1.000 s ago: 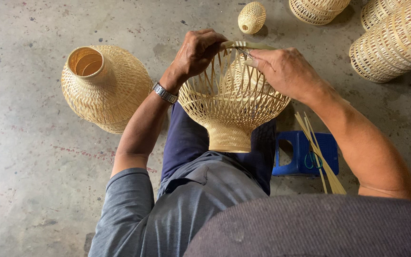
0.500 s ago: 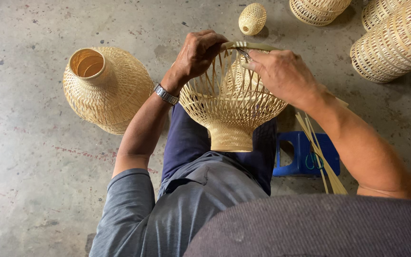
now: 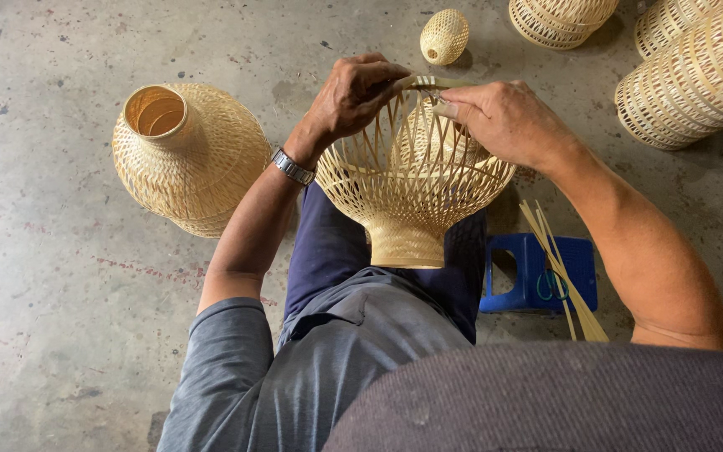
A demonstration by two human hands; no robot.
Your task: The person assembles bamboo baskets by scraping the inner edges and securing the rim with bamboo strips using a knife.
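Concrete floor (image 3: 43,335), seen from above. Count of woven bamboo pieces: five finished or part-seen, plus one in work.

Far left: one finished bamboo lampshade (image 3: 190,155), lying on the floor with its round neck opening turned up and left. Well apart from the hands.

Centre: one unfinished bamboo lampshade (image 3: 412,197), propped on the person's lap, narrow woven neck toward the body, flared open end pointing away. Left hand (image 3: 353,96), with a wristwatch (image 3: 293,166) on that wrist, has its grip closed on the far rim. Right hand (image 3: 504,121) has its grip pinched shut on a loose bamboo strip (image 3: 437,82) at the same rim, just beside the left fingers.

Beyond the hands: one small egg-shaped woven shade (image 3: 444,36) on the floor.

Right of the lap: one blue plastic stool (image 3: 537,276); one bundle of thin bamboo strips (image 3: 562,272) lies across it, scissors (image 3: 552,286) beneath, partly covered.

Top right: three large woven shades (image 3: 688,79), all cut off by the frame edge.
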